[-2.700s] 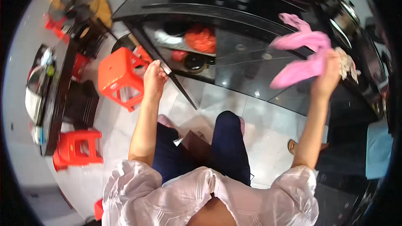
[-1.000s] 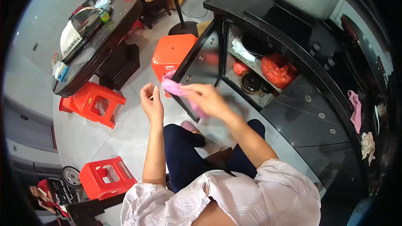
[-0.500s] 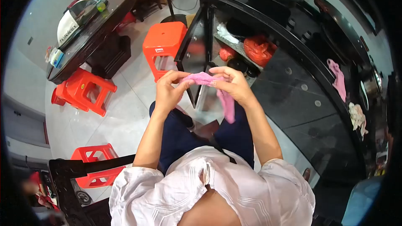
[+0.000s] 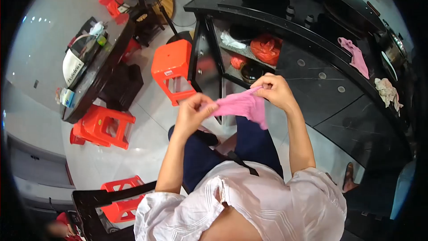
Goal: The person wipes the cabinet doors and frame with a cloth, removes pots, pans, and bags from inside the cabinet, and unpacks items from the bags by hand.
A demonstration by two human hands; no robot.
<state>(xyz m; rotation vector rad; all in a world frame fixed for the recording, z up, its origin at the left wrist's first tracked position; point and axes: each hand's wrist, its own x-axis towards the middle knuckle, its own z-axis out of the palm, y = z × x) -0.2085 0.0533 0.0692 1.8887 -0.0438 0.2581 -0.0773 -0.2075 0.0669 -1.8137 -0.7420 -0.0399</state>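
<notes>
A pink stretchy cloth [image 4: 243,106], sock-like in shape, is pulled out sideways between my hands above my lap. My left hand [image 4: 192,112] pinches its left end between thumb and fingers. At the upper right end, my right hand [image 4: 277,92] grips an edge of it. A loose part hangs down on the right side, below my right hand. Another pink cloth [image 4: 355,57] of similar look lies on the black counter, apart from my hands.
An open cabinet door [image 4: 208,58] stands in front of me beside shelves with a red plastic bag [image 4: 265,48]. The black counter [image 4: 267,15] holds a wok [image 4: 347,4] and a crumpled rag [image 4: 388,93]. Red stools [image 4: 171,60] stand left; another person's foot [image 4: 349,178] shows right.
My hands have moved apart, the left one lower and the right one outward, stretching the pink cloth wider. The view has shifted, bringing the fan and the other person's foot further into sight.
</notes>
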